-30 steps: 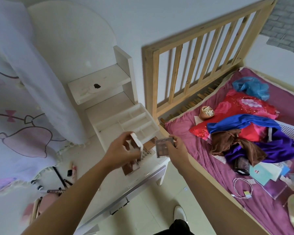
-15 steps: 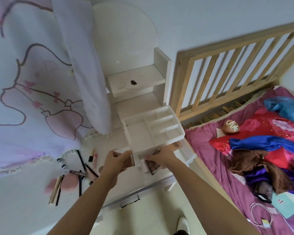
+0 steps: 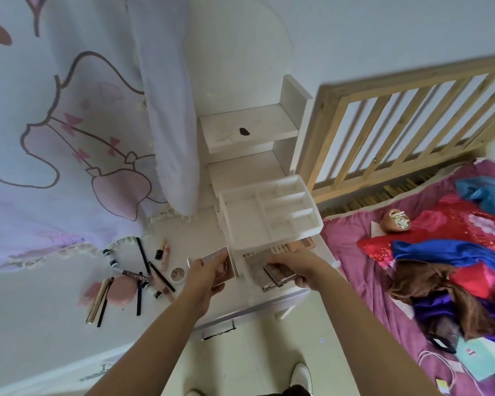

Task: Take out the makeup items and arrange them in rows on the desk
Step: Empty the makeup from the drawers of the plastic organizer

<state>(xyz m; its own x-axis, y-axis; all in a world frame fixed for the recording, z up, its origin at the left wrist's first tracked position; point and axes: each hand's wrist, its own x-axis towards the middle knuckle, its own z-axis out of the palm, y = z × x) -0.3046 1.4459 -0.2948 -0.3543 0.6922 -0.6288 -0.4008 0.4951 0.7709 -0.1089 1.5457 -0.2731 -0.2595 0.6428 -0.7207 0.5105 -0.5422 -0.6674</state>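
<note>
A pale curtain (image 3: 69, 132) printed with a pink cartoon figure fills the nine to eleven o'clock side of the view, and its fringed hem lies on the white desk (image 3: 40, 295). On the desk, at nine o'clock from the left hand (image 3: 209, 277), a loose scatter lies well short of rows. It includes black pencils (image 3: 143, 257), a lipstick (image 3: 164, 252), a dark tube (image 3: 135, 276) and a small round pot (image 3: 178, 273). The tube carries pale lettering and the pot's lid has letters too, but both are too blurred to read. The left hand's fingers are curled round a pink palette (image 3: 225, 260), held just above the desk. At its three o'clock the right hand (image 3: 300, 267) pinches a dark palette (image 3: 275, 277) between thumb and fingers, low at the front of the white organizer (image 3: 269, 210). The organizer's divided top tray sits at twelve o'clock from both hands. Behind it a white shelf (image 3: 249, 130) bears a dark blot. A wooden bed rail (image 3: 397, 118) slants across at two o'clock. Below the rail is a bed (image 3: 363, 281) with a purple sheet, which holds a cup of cotton swabs (image 3: 396, 221) and heaped red, blue and brown clothes (image 3: 455, 252). A white shoe (image 3: 300, 375) stands on the pale floor at six o'clock.
</note>
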